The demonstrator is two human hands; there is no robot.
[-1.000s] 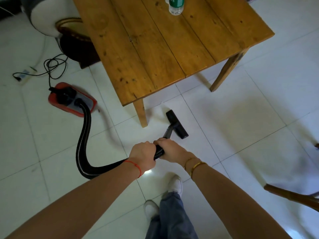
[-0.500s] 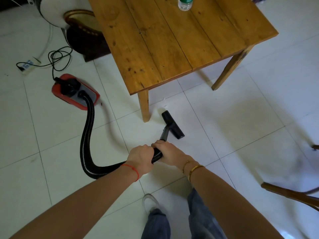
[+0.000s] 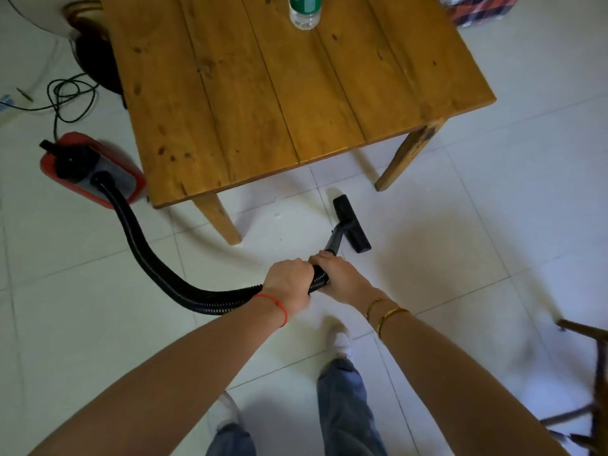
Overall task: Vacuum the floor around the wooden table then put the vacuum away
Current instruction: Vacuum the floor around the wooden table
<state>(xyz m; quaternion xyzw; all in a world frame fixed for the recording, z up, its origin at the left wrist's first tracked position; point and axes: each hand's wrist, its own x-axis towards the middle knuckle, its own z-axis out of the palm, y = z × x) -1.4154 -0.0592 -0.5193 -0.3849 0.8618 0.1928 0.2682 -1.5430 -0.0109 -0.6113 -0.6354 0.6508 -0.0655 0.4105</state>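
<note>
The wooden table [image 3: 279, 93] fills the upper middle of the view, on white floor tiles. A red vacuum body [image 3: 88, 169] sits on the floor at the table's left side. Its black ribbed hose [image 3: 148, 251] curves down and right to my hands. My left hand [image 3: 289, 281] grips the hose end. Just ahead of it, my right hand [image 3: 342, 274] grips the black wand. The black floor nozzle [image 3: 352, 223] lies on the tiles in front of the table, between its two near legs.
A plastic bottle [image 3: 304, 11] stands on the table's far side. A black power cord [image 3: 65, 97] loops on the floor behind the vacuum. A dark wooden chair [image 3: 592, 373] pokes in at the lower right. A dark round stand [image 3: 95, 57] sits at the table's far left.
The nozzle has slid right along the table's front edge, from beside the left near leg to between the two legs. The view has shifted right and closer; both hands keep their grip.
</note>
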